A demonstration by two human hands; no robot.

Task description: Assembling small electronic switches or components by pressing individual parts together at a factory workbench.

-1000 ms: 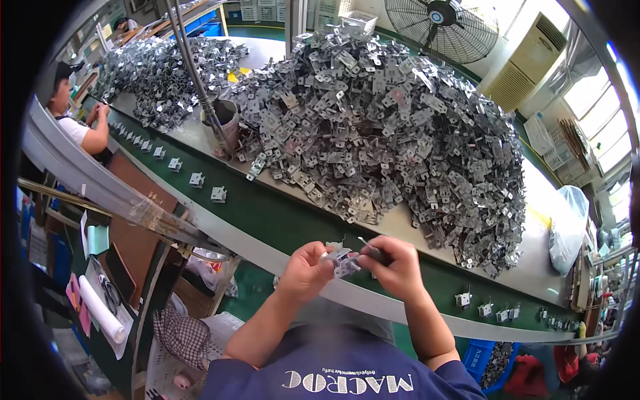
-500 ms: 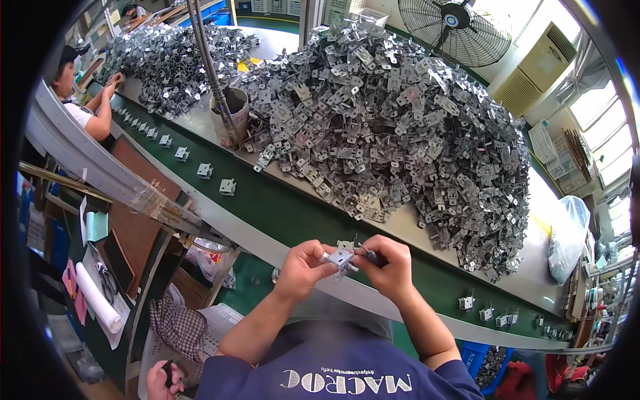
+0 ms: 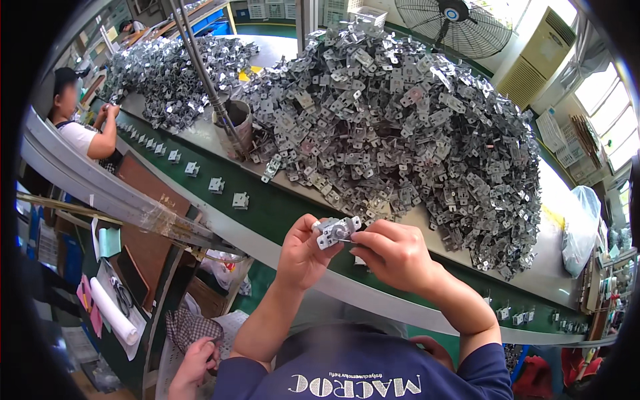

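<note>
A small grey metal bracket assembly (image 3: 337, 233) with a round fitting on its face is held up over the green conveyor belt (image 3: 280, 212). My left hand (image 3: 300, 255) grips its left side between thumb and fingers. At its right end the fingertips of my right hand (image 3: 395, 252) are pinched together against it. A thin piece seems to show between those fingertips, too small to name. Behind my right hand, a pale part (image 3: 360, 261) on the belt is mostly hidden.
A huge heap of metal brackets (image 3: 400, 133) covers the worktable, with a smaller heap (image 3: 173, 73) beyond. A bucket (image 3: 238, 123) holds upright rods. Assemblies (image 3: 216, 185) line the belt. Another person's hand (image 3: 197, 363) is at lower left; a co-worker (image 3: 90, 127) sits far left.
The bracket assembly has been raised and turned, its round fitting now showing. The dark tool seen in my right hand is no longer visible. Another person's hand at lower left no longer shows its black object.
</note>
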